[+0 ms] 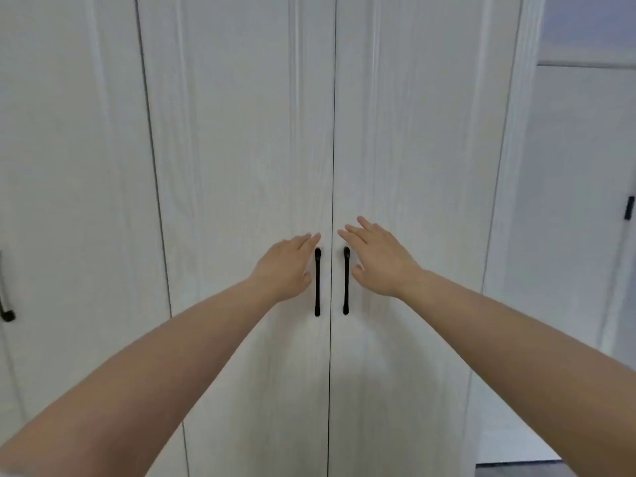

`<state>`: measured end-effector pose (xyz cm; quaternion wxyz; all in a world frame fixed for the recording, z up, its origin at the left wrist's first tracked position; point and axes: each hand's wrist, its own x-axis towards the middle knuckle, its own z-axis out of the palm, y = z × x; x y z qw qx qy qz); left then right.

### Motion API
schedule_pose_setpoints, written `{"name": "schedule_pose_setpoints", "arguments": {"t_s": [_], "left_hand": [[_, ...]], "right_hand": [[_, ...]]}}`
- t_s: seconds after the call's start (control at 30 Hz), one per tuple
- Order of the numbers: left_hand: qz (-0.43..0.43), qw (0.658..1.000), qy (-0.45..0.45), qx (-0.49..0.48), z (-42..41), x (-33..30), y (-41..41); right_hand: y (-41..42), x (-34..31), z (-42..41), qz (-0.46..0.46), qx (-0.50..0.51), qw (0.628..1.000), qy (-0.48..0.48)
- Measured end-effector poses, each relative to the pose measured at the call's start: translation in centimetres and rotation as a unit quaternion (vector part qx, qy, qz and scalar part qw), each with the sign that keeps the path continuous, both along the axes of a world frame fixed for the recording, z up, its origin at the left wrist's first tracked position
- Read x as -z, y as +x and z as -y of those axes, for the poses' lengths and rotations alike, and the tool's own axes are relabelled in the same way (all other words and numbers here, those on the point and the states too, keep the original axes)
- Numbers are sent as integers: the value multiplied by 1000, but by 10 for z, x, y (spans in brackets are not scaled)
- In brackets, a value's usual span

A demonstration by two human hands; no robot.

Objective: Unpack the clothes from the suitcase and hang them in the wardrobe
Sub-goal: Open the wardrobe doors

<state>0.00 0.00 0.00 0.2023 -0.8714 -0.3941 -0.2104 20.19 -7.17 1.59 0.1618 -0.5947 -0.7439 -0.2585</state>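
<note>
Closed wardrobe doors (241,149), apparently no gap.

White wardrobe (241,149) with shut doors, two black handles (317,282) flanking the centre seam

A single head-worn camera gives the only view. It faces straight at the closed white wardrobe (241,149), close in — the two middle doors fill most of the frame, their centre seam running just right of the middle. Both bare forearms reach forward from the bottom corners. The wide lens bows the door edges outward — the wardrobe's right side edge stands near the frame's right edge.
</note>
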Motion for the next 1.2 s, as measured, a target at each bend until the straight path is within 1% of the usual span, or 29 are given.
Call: {"name": "schedule_pose_setpoints", "arguments": {"t_s": [0.07,0.13,0.23,0.3,0.4,0.5,0.57,0.67,0.7,0.73,0.77,0.83,0.93,1.0,1.03,1.07,1.13,1.17,1.2], "left_hand": [[81,993,-90,-15,-4,5,17],[164,974,-151,-43,-10,13,35],[267,942,-197,-56,-28,18,52],[300,931,-202,-48,-35,17,60],[355,902,-244,-40,-38,16,69],[362,883,-296,-45,-36,17,72],[367,876,-308,-48,-34,18,73],[365,885,-285,-51,-24,23,79],[360,891,-272,-52,-21,26,81],[357,896,-260,-54,-18,29,81],[350,902,-247,-58,-14,32,81],[343,911,-220,-66,-6,33,77],[338,922,-172,-79,8,33,68],[336,927,-140,-88,22,34,62],[330,931,-125,-98,31,36,56],[325,933,-108,-106,39,38,53],[320,936,-76,-123,54,43,44],[320,936,-64,-132,64,44,36],[320,936,-53,-137,71,46,30]], "right_hand": [[9,2,-9,1,-16,1000,-7],[19,9,-19,-1,-31,999,-14],[30,12,-35,-22,-61,998,-17],[37,13,-42,-38,-71,996,-24],[42,19,-49,-49,-80,995,-37],[47,23,-53,-44,-96,994,-39],[49,25,-52,-50,-103,992,-43],[50,29,-49,-55,-109,991,-51],[48,31,-49,-68,-110,990,-61],[44,30,-49,-99,-115,985,-77],[40,29,-49,-149,-121,977,-97],[28,25,-53,-267,-137,947,-117],[8,21,-56,-410,-157,892,-109],[-5,20,-51,-492,-194,845,-78],[-14,21,-46,-537,-219,812,-61],[-18,21,-42,-573,-235,784,-41],[-26,18,-37,-618,-250,744,-30],[-32,16,-34,-632,-259,730,-37],[-37,15,-32,-634,-270,723,-44]]}}
